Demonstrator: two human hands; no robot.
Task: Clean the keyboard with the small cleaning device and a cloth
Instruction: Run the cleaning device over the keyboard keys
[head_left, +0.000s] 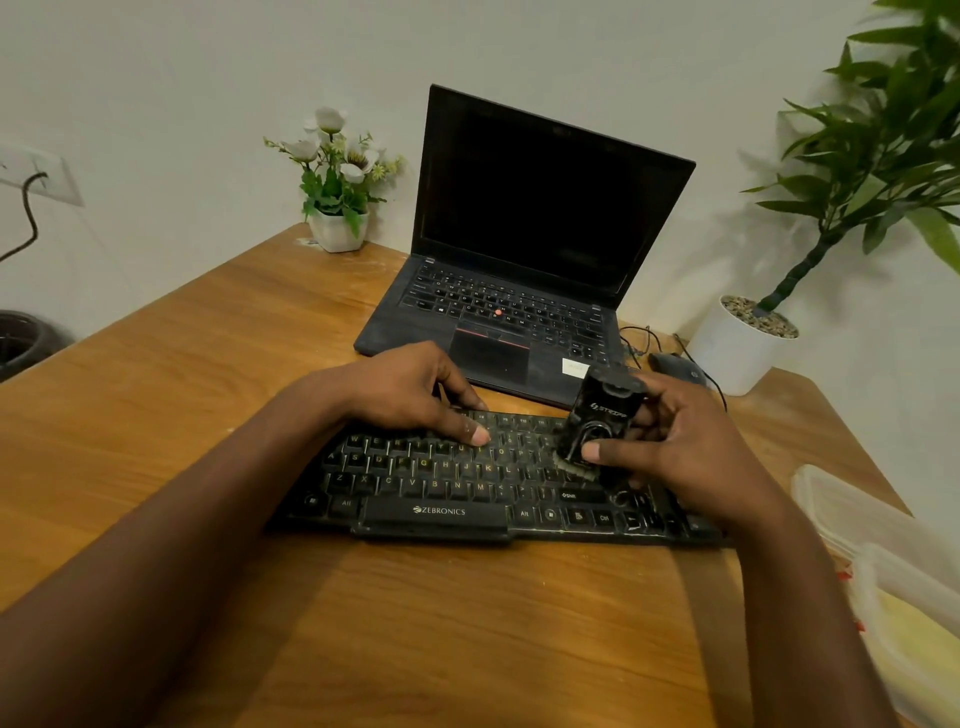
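Head cam: found keyboard (467, 483) mid-counter (182, 374). Gripped small cleaning device (600, 421) w/ right hand (691, 452), thumb across front, brush end down on keys at 3 o'clock. Rested left hand (410, 389) on top rows, fingers relaxed, holding nothing. Judged device light, rigid, prob. slick; best grasped round body. Noted laptop (519, 218) tight at 12, plastic tubs (883, 545) at 4; free room at 6 and 9.

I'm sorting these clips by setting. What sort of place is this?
Probably a home or office desk: an open laptop, a mouse and a small flower pot on a wooden table by a plain wall.
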